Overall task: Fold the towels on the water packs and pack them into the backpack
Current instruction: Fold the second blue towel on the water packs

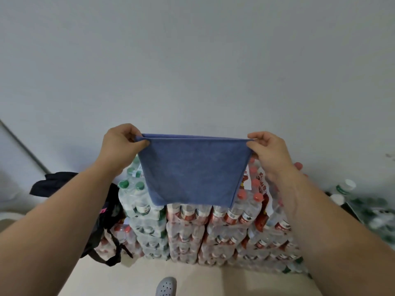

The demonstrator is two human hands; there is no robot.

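A pale wall point(192, 60) fills the upper view. Below it stands a stack of shrink-wrapped water packs point(203, 231) on a light floor point(192, 276) - green-capped bottles at the left end, red-capped ones across the rest. A blue towel point(192, 169), doubled over, hangs in the air in front of the stack's top, its upper edge stretched level. A black backpack point(100, 227) slumps against the stack's left side. The left hand point(121, 142) pinches the towel's upper left corner and the right hand point(269, 150) pinches the upper right corner - both well apart. A grey perforated shoe point(166, 286) shows at the bottom edge.
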